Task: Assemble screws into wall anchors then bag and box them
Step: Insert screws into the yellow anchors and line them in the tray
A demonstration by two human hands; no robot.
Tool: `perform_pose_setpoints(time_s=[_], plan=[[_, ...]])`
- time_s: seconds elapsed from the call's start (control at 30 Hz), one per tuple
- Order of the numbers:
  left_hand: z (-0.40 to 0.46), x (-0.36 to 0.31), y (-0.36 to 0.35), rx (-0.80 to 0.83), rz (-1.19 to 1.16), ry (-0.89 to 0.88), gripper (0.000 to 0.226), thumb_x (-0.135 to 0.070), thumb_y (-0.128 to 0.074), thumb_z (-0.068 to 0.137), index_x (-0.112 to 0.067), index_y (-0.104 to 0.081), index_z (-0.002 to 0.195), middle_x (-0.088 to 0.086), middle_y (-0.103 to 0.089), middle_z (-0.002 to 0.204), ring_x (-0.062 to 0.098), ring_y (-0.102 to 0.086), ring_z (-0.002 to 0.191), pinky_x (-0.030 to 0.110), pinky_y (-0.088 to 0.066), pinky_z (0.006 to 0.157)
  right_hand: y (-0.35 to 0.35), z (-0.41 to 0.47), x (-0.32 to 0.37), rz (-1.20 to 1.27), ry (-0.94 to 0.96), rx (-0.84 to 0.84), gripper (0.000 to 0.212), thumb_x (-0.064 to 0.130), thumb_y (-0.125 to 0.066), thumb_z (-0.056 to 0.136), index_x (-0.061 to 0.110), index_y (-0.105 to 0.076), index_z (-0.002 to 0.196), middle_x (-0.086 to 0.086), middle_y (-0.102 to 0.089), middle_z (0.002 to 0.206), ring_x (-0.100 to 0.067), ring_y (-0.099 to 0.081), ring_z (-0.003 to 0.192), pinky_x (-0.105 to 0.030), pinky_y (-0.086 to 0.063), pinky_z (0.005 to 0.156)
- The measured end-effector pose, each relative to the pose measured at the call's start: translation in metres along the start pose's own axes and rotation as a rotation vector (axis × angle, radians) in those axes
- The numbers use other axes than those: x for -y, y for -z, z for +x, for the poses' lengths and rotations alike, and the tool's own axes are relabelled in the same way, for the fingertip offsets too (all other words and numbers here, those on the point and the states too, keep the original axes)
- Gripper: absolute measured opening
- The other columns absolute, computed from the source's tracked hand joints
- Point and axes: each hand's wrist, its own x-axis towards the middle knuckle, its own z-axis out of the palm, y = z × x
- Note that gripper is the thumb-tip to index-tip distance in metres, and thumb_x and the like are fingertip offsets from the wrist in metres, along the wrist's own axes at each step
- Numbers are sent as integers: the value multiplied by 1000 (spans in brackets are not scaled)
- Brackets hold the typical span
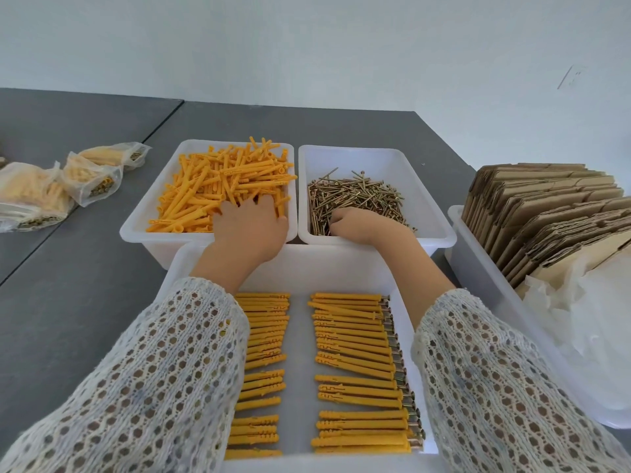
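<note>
A white tray [143, 213] holds a loose heap of orange wall anchors [218, 186]. My left hand [251, 227] rests palm down on that heap, fingers spread among the anchors. Beside it, a second white tray [433, 199] holds brass screws [358, 196]. My right hand [362, 225] is curled with its fingertips in the screws; what they pinch is hidden. A nearer white tray [300, 268] holds two rows of assembled anchors [355, 367] with screw heads showing on the right.
Several clear bags of finished anchors [51, 189] lie at the left on the grey table [68, 302]. At the right, a white bin [478, 278] holds flattened cardboard boxes [553, 213] and clear plastic bags [594, 329]. A white wall is behind.
</note>
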Motion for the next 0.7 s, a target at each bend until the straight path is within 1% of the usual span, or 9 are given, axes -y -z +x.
perform_pose_setpoints(time_s=[0.1, 0.17, 0.27, 0.33, 0.43, 0.5, 0.57, 0.63, 0.7], plan=[[6, 4, -3, 42, -8, -24, 49, -43, -31, 103, -20, -36, 146, 15, -48, 140, 46, -45, 123, 51, -41, 98, 1, -4, 4, 62, 67, 33, 31, 15, -40, 99, 9, -59, 123, -8, -55, 128, -23, -50, 107, -34, -39, 90], [10, 7, -4, 68, -59, -48, 51, -43, -32, 103, -25, -29, 151, 14, -45, 143, 43, -48, 123, 50, -42, 96, 2, -8, 7, 89, 52, 32, 31, 11, -39, 99, 5, -60, 121, -9, -56, 125, -25, -51, 112, -37, -41, 95], [14, 8, -5, 81, -155, -77, 44, -38, -36, 101, -29, -39, 143, 5, -61, 118, 32, -57, 104, 40, -45, 80, -2, -8, 5, 40, 52, -34, 28, 4, -39, 99, 0, -61, 116, -12, -58, 116, -27, -53, 111, -37, -43, 97], [15, 8, -7, 52, -204, -68, 31, -33, -38, 99, -29, -51, 127, 0, -62, 106, 25, -57, 94, 34, -39, 71, -2, -4, 3, 117, 39, -59, 22, 10, -41, 97, 3, -62, 96, -6, -58, 96, -25, -53, 94, -38, -46, 88], [12, 7, -11, -108, -349, -44, 24, -19, -42, 95, -31, -61, 104, -5, -62, 89, 16, -55, 76, 29, -36, 59, -4, -6, 0, 142, 83, -115, 25, 10, -42, 88, 11, -42, 63, -1, -44, 67, -21, -41, 65, -36, -38, 64], [9, 5, -13, -248, -450, -89, 28, -13, -41, 97, -28, -64, 101, -5, -61, 82, 16, -54, 71, 29, -35, 57, -5, -9, -1, 177, 82, -165, 21, 7, -41, 84, 9, -41, 63, -2, -41, 62, -20, -35, 60, -32, -32, 59], [5, 2, -13, -361, -523, -167, 28, -12, -42, 101, -23, -67, 108, -6, -61, 85, 16, -53, 72, 30, -37, 59, -5, -13, -1, 214, 80, -246, 18, 4, -40, 85, 1, -55, 75, -7, -52, 71, -21, -42, 64, -32, -37, 61], [3, 0, -12, -456, -502, -229, 25, -16, -44, 103, -22, -67, 110, -6, -64, 93, 16, -55, 81, 34, -44, 63, -5, -14, -1, 245, 104, -305, 26, 0, -37, 84, -4, -63, 89, -11, -63, 83, -21, -49, 69, -30, -43, 62], [3, -1, -12, -513, -425, -260, 22, -23, -46, 104, -22, -67, 107, -6, -65, 92, 17, -57, 86, 35, -46, 62, -5, -15, -2, 270, 119, -367, 28, -4, -38, 83, 2, -65, 88, -6, -63, 85, -17, -52, 69, -23, -41, 56]])
